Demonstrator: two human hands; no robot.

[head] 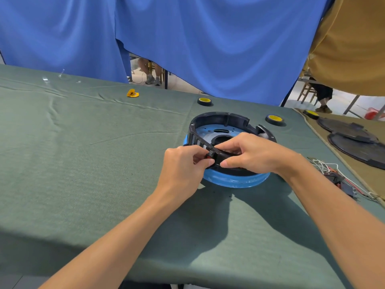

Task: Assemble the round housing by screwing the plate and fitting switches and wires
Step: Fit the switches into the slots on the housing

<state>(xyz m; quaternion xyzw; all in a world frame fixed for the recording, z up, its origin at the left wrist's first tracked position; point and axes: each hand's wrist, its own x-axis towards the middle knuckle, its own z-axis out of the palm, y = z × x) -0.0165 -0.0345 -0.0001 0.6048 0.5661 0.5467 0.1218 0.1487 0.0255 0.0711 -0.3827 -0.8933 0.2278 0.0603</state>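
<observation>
1. Pinched in the left hand (185, 163), a red-and-black switch (210, 154) meets the near wall of the round housing (218, 118); the right hand (250, 151) clamps that wall beside it.
2. Count: three yellow-hubbed wheels (274, 119), two dark round covers (358, 147), one wire bundle (329, 167).
3. Setting: green-clothed table (83, 142); blue curtain (187, 38) behind.
4. Housing: black ribbed ring on a blue plate (235, 181), right of the table's centre.

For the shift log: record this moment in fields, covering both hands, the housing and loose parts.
housing: black round housing on a blue plate, on green cloth
left hand: pinches a small black-and-red switch at the housing's near wall
right hand: fingers grip that near wall
wires: bundle lying right of the housing
wheel: yellow-hubbed, behind the housing, apart
</observation>
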